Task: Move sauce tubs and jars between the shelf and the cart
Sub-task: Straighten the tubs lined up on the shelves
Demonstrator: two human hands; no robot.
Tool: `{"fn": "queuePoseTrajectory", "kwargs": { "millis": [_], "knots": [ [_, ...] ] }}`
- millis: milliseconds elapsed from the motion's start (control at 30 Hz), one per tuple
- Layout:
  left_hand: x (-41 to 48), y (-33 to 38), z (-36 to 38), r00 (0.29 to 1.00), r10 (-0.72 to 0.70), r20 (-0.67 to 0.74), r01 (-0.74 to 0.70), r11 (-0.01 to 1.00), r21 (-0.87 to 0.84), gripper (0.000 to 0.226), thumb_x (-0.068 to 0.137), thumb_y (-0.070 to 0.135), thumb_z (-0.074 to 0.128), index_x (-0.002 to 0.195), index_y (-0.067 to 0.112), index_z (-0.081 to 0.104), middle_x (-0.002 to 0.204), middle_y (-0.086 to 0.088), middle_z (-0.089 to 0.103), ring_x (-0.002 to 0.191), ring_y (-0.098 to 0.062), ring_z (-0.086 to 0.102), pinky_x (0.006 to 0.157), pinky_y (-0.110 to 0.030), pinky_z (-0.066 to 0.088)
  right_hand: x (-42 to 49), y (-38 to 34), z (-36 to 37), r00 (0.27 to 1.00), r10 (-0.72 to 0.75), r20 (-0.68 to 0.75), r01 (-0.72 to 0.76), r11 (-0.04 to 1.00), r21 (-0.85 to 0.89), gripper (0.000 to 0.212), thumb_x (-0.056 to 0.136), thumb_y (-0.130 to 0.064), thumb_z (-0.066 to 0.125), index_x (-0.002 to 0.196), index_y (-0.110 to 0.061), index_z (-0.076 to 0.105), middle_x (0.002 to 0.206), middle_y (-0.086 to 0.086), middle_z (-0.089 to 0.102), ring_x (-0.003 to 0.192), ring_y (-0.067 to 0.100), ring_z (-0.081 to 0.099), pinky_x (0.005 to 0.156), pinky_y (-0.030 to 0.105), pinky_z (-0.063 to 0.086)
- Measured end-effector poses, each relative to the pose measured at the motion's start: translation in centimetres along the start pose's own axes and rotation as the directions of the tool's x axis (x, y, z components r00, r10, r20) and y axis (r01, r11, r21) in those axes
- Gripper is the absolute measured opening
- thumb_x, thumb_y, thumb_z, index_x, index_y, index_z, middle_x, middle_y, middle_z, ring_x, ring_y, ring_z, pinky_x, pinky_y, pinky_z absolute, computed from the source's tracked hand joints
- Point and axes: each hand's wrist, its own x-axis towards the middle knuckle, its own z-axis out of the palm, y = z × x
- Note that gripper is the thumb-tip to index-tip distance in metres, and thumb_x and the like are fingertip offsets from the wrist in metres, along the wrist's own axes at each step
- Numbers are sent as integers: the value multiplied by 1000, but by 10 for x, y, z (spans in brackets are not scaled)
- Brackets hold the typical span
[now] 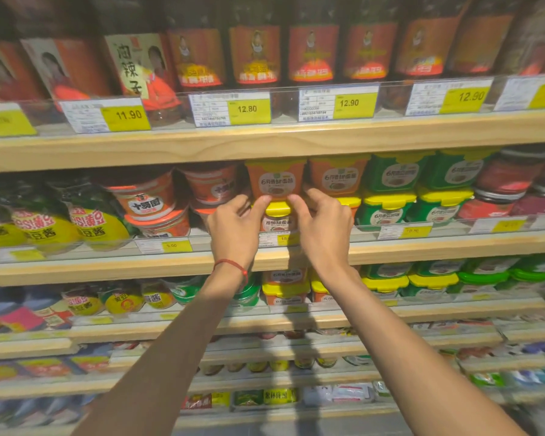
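An orange sauce tub (276,179) with a yellow lid stands on top of another orange tub (277,220) on the middle shelf (107,269). My left hand (235,228) and my right hand (323,226) reach up to it side by side. Both thumbs and fingertips touch the lower front edge of the upper tub, the left hand on its left side, the right hand on its right. A red string sits on my left wrist. No cart is in view.
More orange tubs (337,176) and green tubs (397,174) stand stacked to the right. Red round tubs (145,198) and yellow pouches (98,226) lie to the left. Jars (312,53) fill the upper shelf above a wooden edge with price tags. Lower shelves hold more tubs.
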Motion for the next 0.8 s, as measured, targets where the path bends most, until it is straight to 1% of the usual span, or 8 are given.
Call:
{"fn": "queuePoseTrajectory", "kwargs": {
  "millis": [133, 200, 267, 333, 433, 567, 700, 800],
  "knots": [
    [5, -1, 2, 999, -35, -37, 35, 999, 2, 50, 84, 39, 78, 52, 17, 47, 44, 14, 50, 55, -13, 50, 59, -29, 41, 2, -5, 1, 999, 14, -38, -14, 1000, -10, 33, 99, -47, 63, 101, -18, 78, 87, 4, 81, 89, 35, 73, 84, 49, 56],
    [6, -4, 4, 998, -38, -55, 38, 999, -2, 47, 83, 42, 77, 52, 21, 50, 45, 14, 50, 51, -7, 40, 59, -31, 42, 2, -6, 1, 998, 29, -59, -29, 1000, 6, 30, 98, -43, 67, 103, -17, 80, 89, 5, 81, 90, 34, 74, 85, 50, 57],
    [5, -7, 6, 997, -44, -61, 44, 999, -12, 47, 83, 43, 77, 53, 19, 48, 47, 11, 49, 52, -6, 47, 59, -32, 44, 1, -6, 1, 998, 29, -59, -28, 999, 20, 32, 97, -47, 66, 104, -19, 79, 88, 2, 81, 89, 31, 75, 85, 49, 57],
    [1, -11, 6, 999, -33, -30, 31, 998, -55, 48, 84, 39, 79, 56, 18, 46, 54, 3, 52, 76, -10, 71, 64, -31, 52, -5, -4, 2, 999, 14, -38, -12, 999, 40, 36, 96, -52, 67, 107, -19, 76, 85, 1, 80, 87, 29, 75, 83, 48, 58],
    [-5, -17, 4, 996, -19, 89, 30, 992, -123, 29, 83, 25, 83, 72, 15, 58, 76, 2, 69, 103, -4, 71, 91, -24, 58, -13, 0, 2, 1000, -25, 16, 24, 999, 23, 42, 92, -52, 74, 118, -18, 71, 82, 1, 77, 83, 28, 73, 79, 45, 57],
    [-6, -14, 2, 991, -15, 130, 35, 987, -154, 23, 83, 7, 82, 81, 24, 66, 78, 25, 70, 90, 15, 66, 96, -18, 53, -8, 7, 3, 999, -39, 29, 37, 998, 50, 44, 91, -39, 80, 127, -17, 70, 91, 1, 80, 87, 26, 76, 80, 48, 60],
    [-5, -16, 6, 995, 1, 100, 14, 988, -151, 18, 84, 6, 81, 84, 1, 63, 78, 2, 71, 80, 7, 64, 91, -21, 57, -5, 9, 4, 999, -44, 12, 43, 996, 74, 43, 89, -36, 83, 124, -13, 72, 97, 7, 81, 89, 30, 77, 84, 50, 60],
    [-5, -15, 7, 997, 4, 74, 5, 992, -126, 22, 84, 8, 81, 82, -1, 60, 77, -1, 69, 77, 8, 63, 95, -26, 57, -5, 12, 6, 998, -56, 17, 55, 998, 38, 39, 90, -37, 81, 120, -14, 71, 95, 7, 81, 90, 31, 76, 82, 50, 60]
  ]
}}
